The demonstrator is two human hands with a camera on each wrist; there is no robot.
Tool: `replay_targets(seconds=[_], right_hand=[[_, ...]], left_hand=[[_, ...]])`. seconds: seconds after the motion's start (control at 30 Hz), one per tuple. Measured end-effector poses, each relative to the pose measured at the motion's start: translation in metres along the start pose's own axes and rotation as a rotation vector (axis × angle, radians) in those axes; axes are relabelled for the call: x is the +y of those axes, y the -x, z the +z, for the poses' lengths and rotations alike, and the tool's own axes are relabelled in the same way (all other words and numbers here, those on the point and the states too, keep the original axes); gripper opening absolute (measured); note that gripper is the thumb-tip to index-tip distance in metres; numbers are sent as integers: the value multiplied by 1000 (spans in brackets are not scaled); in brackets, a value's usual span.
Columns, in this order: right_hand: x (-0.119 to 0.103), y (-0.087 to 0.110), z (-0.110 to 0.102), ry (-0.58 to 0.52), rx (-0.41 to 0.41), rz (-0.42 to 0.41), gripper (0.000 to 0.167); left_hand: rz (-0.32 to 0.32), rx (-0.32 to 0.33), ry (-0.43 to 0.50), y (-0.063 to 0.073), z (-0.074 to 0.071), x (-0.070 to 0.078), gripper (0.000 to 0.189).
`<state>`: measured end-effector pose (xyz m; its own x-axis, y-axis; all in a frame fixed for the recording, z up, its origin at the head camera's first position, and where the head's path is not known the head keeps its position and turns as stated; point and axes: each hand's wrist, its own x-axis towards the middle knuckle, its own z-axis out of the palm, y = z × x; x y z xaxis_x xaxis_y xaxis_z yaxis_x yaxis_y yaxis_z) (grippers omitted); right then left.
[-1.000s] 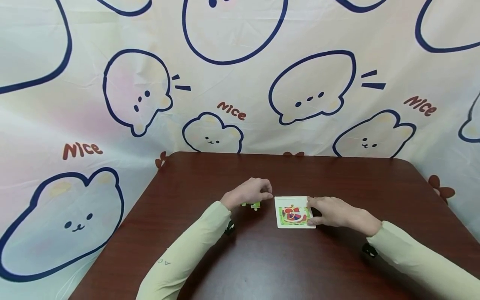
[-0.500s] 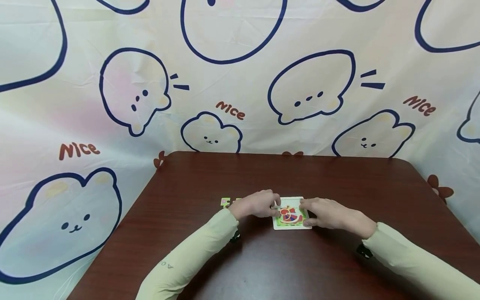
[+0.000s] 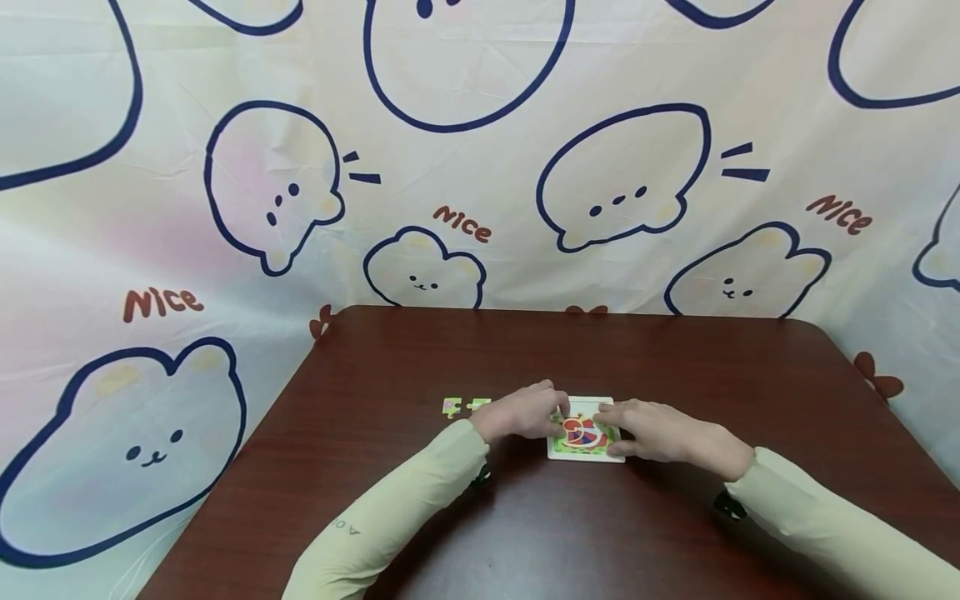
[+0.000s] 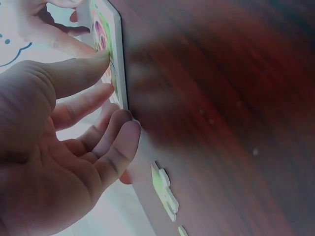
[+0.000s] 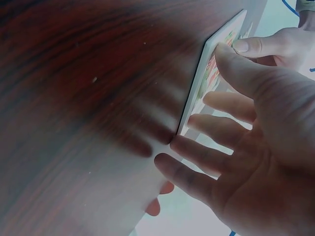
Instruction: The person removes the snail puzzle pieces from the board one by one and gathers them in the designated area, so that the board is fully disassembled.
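A small white-framed jigsaw puzzle board (image 3: 591, 403) lies flat on the table, its picture a red, white and blue snail-like shape on green. My left hand (image 3: 527, 410) reaches over its left side, and in the left wrist view the thumb and forefinger touch the picture, the other fingers bent by the edge. No piece shows between them. At the right side is my right hand (image 3: 660, 427), thumb and fingertips resting on the frame, fingers fairly straight in the right wrist view. Two loose green jigsaw pieces, one outer (image 3: 452, 406) and one nearer (image 3: 477, 404), lie left of the board.
The dark reddish-brown wooden table (image 3: 600, 533) has a glossy top. Behind it and at its sides hangs a pale cloth (image 3: 510, 175) with blue-outlined cartoon animals and the word Nice.
My left hand has moved right and slightly nearer, from beside the puzzle board onto its left part, uncovering the loose pieces. The board and right hand have shifted slightly left.
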<state>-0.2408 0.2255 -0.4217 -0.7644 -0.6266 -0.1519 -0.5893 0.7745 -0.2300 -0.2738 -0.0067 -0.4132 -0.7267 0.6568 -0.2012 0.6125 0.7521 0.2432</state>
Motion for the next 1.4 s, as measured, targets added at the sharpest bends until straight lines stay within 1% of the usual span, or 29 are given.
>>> replay_targets(seconds=[0.1, 0.3, 0.4, 0.53, 0.63, 0.73, 0.93, 1.0, 1.07, 1.17, 1.4], right_hand=[[1, 1, 0, 7, -7, -1, 52], [2, 2, 0, 18, -12, -7, 49], [3, 2, -1, 20, -15, -5, 49], [2, 3, -3, 26, -14, -2, 49], [2, 3, -3, 30, -9, 0, 48], [1, 3, -2, 30, -4, 5, 47], [0, 4, 2, 45, 9, -9, 42], [0, 4, 2, 53, 15, -20, 39], [0, 4, 3, 48, 16, -13, 38], [1, 4, 3, 47, 21, -17, 39], [2, 4, 3, 52, 28, -9, 46]], left_hand=[[-9, 8, 6, -2, 2, 2, 25], [-9, 26, 2, -8, 6, 6, 25], [-19, 23, 19, -11, 6, 7, 24], [-26, 3, 59, -14, 4, 7, 23], [-18, -9, 73, -16, 3, 7, 22], [-7, -5, 82, -17, 5, 8, 21], [42, 4, 75, -17, 8, 11, 11], [46, 5, 86, -17, 8, 11, 13], [37, 9, 100, -17, 8, 11, 18], [37, 12, 97, -17, 8, 11, 22], [54, 28, 78, -19, 7, 10, 19]])
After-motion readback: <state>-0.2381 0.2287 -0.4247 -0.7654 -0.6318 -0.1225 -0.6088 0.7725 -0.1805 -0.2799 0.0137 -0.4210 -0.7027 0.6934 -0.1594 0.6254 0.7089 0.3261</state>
